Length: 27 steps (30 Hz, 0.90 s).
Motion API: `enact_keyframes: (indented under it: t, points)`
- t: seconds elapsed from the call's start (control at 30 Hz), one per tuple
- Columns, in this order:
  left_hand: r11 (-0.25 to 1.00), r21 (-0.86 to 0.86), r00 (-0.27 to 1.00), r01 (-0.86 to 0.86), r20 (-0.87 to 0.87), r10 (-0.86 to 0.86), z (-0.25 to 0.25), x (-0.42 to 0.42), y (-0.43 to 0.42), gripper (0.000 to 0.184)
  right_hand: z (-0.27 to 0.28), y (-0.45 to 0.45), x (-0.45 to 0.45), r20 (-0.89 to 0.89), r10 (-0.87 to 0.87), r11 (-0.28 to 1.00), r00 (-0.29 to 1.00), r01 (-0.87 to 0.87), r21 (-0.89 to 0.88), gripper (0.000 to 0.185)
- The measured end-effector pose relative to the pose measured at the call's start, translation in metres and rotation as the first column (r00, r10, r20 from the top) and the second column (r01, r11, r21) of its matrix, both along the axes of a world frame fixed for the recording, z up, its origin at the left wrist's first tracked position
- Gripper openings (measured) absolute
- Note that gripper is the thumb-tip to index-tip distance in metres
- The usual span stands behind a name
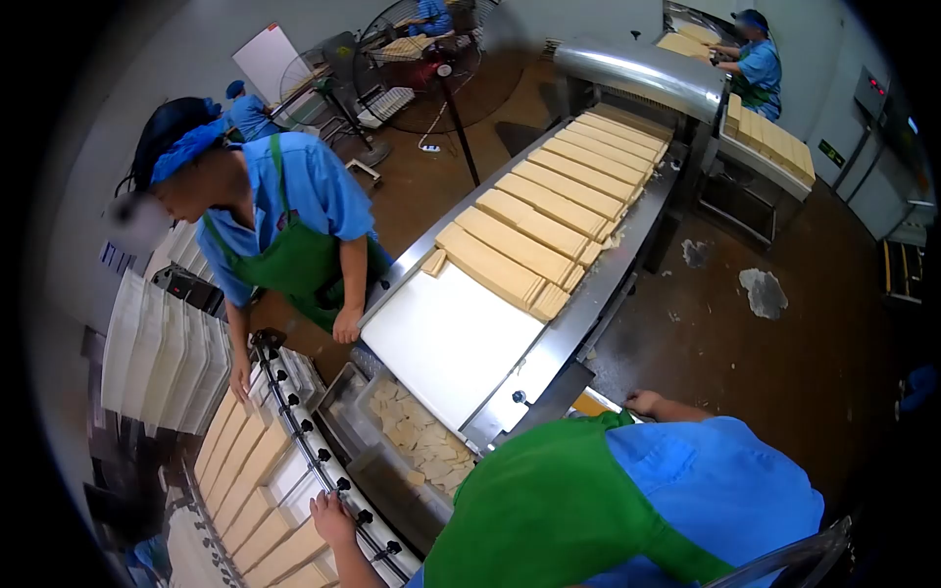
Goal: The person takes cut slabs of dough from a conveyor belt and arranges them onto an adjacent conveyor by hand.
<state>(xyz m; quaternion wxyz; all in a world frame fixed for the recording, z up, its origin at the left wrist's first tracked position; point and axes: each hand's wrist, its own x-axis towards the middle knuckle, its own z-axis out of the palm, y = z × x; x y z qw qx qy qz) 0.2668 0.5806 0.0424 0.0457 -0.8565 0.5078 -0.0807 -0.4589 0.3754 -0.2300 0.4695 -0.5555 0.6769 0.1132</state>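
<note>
My left hand [333, 519] is at the lower left beside a black-knobbed rail [319, 461], its fingers slightly bent and apart, close to pale tan strips [260, 456] lying in rows; it holds nothing visible. To the right of the conveyor's near end, my right hand [644, 402] is by the white edge of a partly hidden yellow item; its small, curled fingers do not show whether they grip it. Stacked tan dough-like strips [529, 240] lie in crosswise rows on the white belt [451, 333]. A small tan piece [433, 262] rests at the belt's left side.
A co-worker [284, 216] stands left, one hand by the belt, the other at the strips. Scraps fill a bin [368, 392] below the belt. White trays [162, 353] are stacked left. A fan [444, 71], a metal roller housing [637, 73] and another person [760, 69] are beyond.
</note>
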Motion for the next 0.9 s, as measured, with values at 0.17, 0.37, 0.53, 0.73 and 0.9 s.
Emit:
enact_keyframes:
  t: [0.17,0.37,0.53,0.73,0.9]
  points:
    - [1.000,-0.021,1.000,0.010,0.004,-0.010,0.003,-0.003,-0.001,0.034,0.028,-0.034,0.037,0.088,0.059,0.997,0.994,-0.053,-0.064,0.063]
    - [0.998,-0.054,0.999,0.030,0.020,-0.029,0.004,-0.006,0.001,0.035,-0.008,-0.021,0.028,0.051,0.187,0.981,0.981,-0.183,-0.064,0.061]
    - [0.986,-0.144,0.993,0.082,0.101,-0.068,-0.010,0.007,0.006,0.034,-0.107,-0.036,-0.027,0.176,0.291,0.956,0.941,-0.294,-0.006,0.062]
    - [0.977,-0.209,0.996,0.036,0.084,-0.018,-0.009,0.005,0.009,0.031,-0.044,-0.099,0.042,0.063,0.292,0.953,0.954,-0.296,0.068,0.062]
    - [0.975,-0.219,0.996,0.025,0.091,-0.005,-0.009,0.004,0.011,0.027,-0.023,-0.119,0.078,0.066,0.334,0.941,0.940,-0.336,0.033,0.062]
